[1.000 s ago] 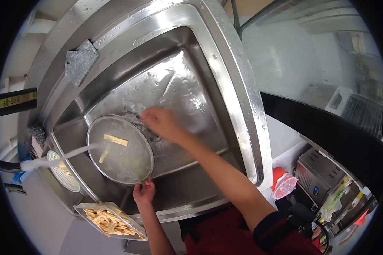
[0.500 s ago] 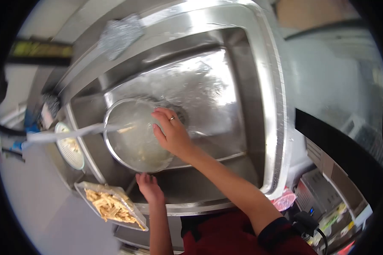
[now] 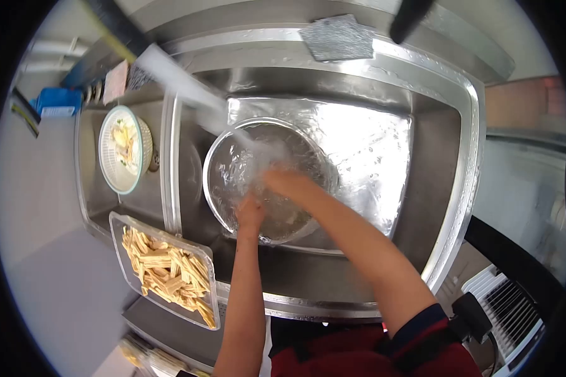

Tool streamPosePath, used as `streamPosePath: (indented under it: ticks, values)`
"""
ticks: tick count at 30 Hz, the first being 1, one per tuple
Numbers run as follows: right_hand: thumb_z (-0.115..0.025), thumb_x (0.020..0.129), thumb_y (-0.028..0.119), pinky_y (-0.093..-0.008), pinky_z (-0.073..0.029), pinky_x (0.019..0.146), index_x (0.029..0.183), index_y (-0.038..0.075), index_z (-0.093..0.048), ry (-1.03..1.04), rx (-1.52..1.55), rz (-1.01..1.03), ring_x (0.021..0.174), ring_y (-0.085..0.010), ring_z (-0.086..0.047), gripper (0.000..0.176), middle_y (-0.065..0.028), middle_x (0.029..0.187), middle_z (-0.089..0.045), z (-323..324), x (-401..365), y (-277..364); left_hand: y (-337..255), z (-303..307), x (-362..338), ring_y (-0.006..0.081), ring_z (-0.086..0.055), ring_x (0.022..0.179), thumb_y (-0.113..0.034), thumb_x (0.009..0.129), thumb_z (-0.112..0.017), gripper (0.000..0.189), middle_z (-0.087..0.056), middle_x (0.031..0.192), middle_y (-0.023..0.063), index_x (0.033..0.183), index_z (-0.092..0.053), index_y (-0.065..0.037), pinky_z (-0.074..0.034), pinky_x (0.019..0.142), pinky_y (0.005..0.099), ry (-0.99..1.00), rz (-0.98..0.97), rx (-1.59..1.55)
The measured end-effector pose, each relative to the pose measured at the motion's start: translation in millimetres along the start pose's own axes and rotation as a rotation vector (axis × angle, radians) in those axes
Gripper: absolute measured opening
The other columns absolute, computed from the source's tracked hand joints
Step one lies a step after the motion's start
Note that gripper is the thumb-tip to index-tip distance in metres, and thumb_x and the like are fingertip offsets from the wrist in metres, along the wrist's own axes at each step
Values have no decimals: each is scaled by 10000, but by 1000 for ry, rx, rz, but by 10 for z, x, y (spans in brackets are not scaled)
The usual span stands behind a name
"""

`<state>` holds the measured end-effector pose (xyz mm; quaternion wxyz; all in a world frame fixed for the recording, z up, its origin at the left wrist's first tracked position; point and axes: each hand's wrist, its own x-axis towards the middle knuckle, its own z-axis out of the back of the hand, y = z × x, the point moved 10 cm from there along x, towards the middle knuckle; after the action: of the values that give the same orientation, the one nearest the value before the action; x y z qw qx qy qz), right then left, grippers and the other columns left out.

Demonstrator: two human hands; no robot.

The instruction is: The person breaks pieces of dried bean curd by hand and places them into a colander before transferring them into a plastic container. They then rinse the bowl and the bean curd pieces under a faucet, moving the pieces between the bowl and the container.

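A round metal-rimmed basin (image 3: 206, 182) holding churning water stands in the large sink. Water pours in from the upper left as a broad white stream (image 3: 185, 88). My left hand (image 3: 250, 210) and my right hand (image 3: 283, 180) are close together over the basin, where the stream falls. Splash and motion blur hide the fingers of both, so I cannot see whether anything is between them. To the left of my left forearm, a clear plastic tray (image 3: 121, 251) holds yellowish stick-like pieces (image 3: 166, 267), apparently dried tofu sticks.
A white colander (image 3: 143, 144) with pale food scraps sits in the smaller left sink (image 3: 97, 201). Grey scouring pads (image 3: 338, 39) lie on the back ledge. A blue container (image 3: 60, 102) and a pink sponge (image 3: 115, 81) are at the upper left. The steel sink rim (image 3: 333, 309) runs along the front.
My hands have come together over the basin; before, the left was at its near edge and the right over its right side. The stream looks wider and the water churns more. The view has shifted.
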<state>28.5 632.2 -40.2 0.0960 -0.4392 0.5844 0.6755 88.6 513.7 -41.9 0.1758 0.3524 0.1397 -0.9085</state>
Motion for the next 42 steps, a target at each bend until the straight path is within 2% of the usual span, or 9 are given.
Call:
streamPosePath:
  ticks: [4,9,12,14,20,28,33,35,42]
  values:
    - [-448,772,265,-389,-410,774,1013,59,-542,-26,-922,542,905,-318,-518,331,-192,949,-547,-194,-183,222,54,-147,98,357,-497,966,-334,761,-426,446,-496,1078,219,1106,-496,-59,-353,860,386,-21,-96,-281]
    - [-429,760,204,-411,-394,805,986,3,-535,-86,-758,56,895,-365,-514,321,-214,902,-559,-83,-432,32,42,-469,73,240,-542,910,-364,801,-447,435,-569,972,126,1029,-525,-2,-410,789,327,88,46,-953]
    - [-452,764,207,-390,-408,776,962,-8,-545,-529,-575,87,850,-368,-534,307,-213,885,-569,132,-537,-74,-70,-692,45,237,-548,872,-370,808,-439,413,-557,956,90,991,-541,-14,-440,742,343,294,1,-957]
    - [-466,763,210,-377,-409,766,955,-16,-547,-601,-371,129,841,-357,-540,307,-215,891,-570,237,-590,-79,-80,-1129,89,200,-562,790,-360,811,-433,363,-568,902,81,932,-557,-41,-467,616,344,456,60,-1394]
    - [-513,744,226,-384,-402,733,889,-39,-560,-790,-65,135,839,-367,-539,306,-242,859,-568,491,-671,-136,-424,-748,-269,128,-556,610,-350,825,-401,311,-582,797,43,918,-538,-86,-446,463,277,555,214,-1345]
    - [-526,718,137,-326,-415,728,1005,-13,-519,-364,114,-94,807,-263,-555,325,-188,901,-573,17,-288,-384,-602,-591,-303,170,-551,690,-411,829,-378,396,-547,794,72,959,-523,-66,-456,551,317,532,255,-1922]
    - [-430,721,15,-309,-400,757,989,20,-518,-410,-136,330,889,-258,-519,282,-164,980,-537,-101,-578,168,-451,-426,-340,187,-534,807,-338,864,-318,385,-528,909,101,1006,-489,-23,-442,682,320,180,326,-1988]
    - [-403,725,-5,-325,-388,788,1019,23,-496,-475,-114,405,956,-276,-480,310,-173,1054,-486,-104,-849,414,-490,-103,-421,179,-519,849,-317,873,-302,381,-514,970,101,1033,-475,-17,-412,739,293,34,108,-1804]
    - [-354,751,-34,-417,-320,902,1167,1,-356,-543,-674,852,1108,-415,-310,417,-241,1261,-227,-312,-1699,1231,-785,348,-984,139,-517,866,-317,861,-361,352,-529,953,54,1049,-471,-40,-419,720,267,351,81,-2166]
